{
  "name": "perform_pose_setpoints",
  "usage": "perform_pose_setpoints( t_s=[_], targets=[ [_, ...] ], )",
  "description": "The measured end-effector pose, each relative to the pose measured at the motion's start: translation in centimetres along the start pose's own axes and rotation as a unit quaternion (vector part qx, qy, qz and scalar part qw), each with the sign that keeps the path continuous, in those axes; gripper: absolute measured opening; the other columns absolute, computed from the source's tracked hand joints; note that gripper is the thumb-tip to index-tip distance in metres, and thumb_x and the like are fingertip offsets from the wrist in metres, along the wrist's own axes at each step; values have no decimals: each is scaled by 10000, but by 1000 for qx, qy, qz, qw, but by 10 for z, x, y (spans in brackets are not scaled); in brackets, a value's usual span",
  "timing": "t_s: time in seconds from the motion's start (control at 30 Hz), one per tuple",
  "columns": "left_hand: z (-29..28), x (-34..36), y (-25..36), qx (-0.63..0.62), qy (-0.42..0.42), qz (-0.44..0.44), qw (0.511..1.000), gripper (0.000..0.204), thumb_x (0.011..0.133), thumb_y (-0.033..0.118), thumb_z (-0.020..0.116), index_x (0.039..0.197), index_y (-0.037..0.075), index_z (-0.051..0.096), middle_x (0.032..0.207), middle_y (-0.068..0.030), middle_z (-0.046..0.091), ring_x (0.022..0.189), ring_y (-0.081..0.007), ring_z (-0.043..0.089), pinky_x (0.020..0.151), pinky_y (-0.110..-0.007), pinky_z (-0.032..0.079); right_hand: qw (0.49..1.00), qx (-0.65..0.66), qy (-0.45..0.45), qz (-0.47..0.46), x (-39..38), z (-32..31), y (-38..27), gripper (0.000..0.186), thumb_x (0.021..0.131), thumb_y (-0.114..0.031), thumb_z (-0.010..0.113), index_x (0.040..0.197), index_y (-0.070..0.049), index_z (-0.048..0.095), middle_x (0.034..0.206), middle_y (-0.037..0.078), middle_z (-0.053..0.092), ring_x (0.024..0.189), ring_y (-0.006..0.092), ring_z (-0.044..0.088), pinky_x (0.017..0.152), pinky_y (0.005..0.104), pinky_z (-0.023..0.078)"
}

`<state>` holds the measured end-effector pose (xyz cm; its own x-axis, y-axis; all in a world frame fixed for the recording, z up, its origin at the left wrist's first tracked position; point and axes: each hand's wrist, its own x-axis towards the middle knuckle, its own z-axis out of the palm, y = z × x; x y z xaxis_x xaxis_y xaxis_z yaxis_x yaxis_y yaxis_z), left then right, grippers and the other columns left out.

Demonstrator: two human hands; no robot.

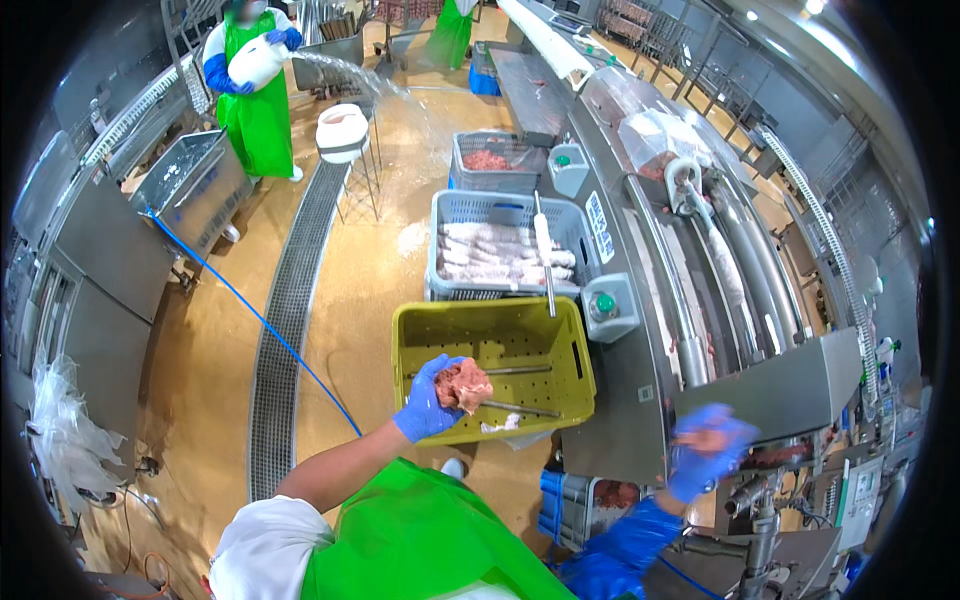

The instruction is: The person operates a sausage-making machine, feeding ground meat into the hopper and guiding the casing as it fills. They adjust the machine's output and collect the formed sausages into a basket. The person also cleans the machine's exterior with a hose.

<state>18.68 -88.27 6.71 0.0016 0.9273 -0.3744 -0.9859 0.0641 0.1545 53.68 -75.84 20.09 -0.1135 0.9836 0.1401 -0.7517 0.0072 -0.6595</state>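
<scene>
My left hand, in a blue glove, holds a clump of ground meat above the yellow-green crate. Metal rods and a small white scrap lie inside that crate. Off to the right, my gloved right hand is at the end of the steel machine. Motion smears its fingers; a pinkish patch, perhaps meat, shows at the palm. A blue sleeve covers my right forearm. Along the machine's rollers lies a long pale wrapped roll.
A grey crate of wrapped rolls stands beyond, with a rod across it. Behind it is a crate of meat. At far left a person pours water from a white container. A blue hose crosses the drain grate.
</scene>
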Motion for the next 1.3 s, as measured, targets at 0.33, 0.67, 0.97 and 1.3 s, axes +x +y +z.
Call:
perform_pose_setpoints(
  t_s=[0.33, 0.67, 0.97, 1.3],
  targets=[
    [13, 53, 100, 418, -131, 313, 843, 362, 843, 285, 546, 1101, 34, 507, 947, -92, 587, 898, -162, 561, 820, -300, 449, 927, 79, -70, 359, 1, 92, 355, 366, 924, -263, 406, 1237, -76, 436, 1219, 69, 508, 1103, 223, 488, 945, 368, 398],
    [-18, 32, 316, 858, 3, 412, 309, 557, 761, 461, 584, 1200, 124, 515, 1175, -139, 513, 1120, -356, 443, 994, -535, 251, 847, 251, -181, 432, 40, 185, 583, 475, 944, -399, 289, 1251, -63, 424, 1218, 108, 512, 1143, 236, 476, 997, 387, 350],
    [-23, 72, 452, 826, 19, 424, 372, 418, 772, 291, 586, 1132, 84, 535, 1160, -146, 517, 1109, -325, 464, 980, -488, 294, 914, 17, -55, 403, 85, 331, 651, 276, 925, -296, 371, 977, -114, 572, 851, 42, 617, 772, 155, 599, 684, 267, 502],
    [7, 218, 559, 788, -20, 416, 453, 578, 804, 225, 573, 1295, -5, 375, 1306, -213, 385, 1233, -354, 339, 1042, -426, 250, 867, 362, -89, 332, 292, 340, 685, 367, 930, -431, 327, 792, -141, 505, 662, -8, 504, 621, 139, 515, 604, 301, 464]
  ],
)
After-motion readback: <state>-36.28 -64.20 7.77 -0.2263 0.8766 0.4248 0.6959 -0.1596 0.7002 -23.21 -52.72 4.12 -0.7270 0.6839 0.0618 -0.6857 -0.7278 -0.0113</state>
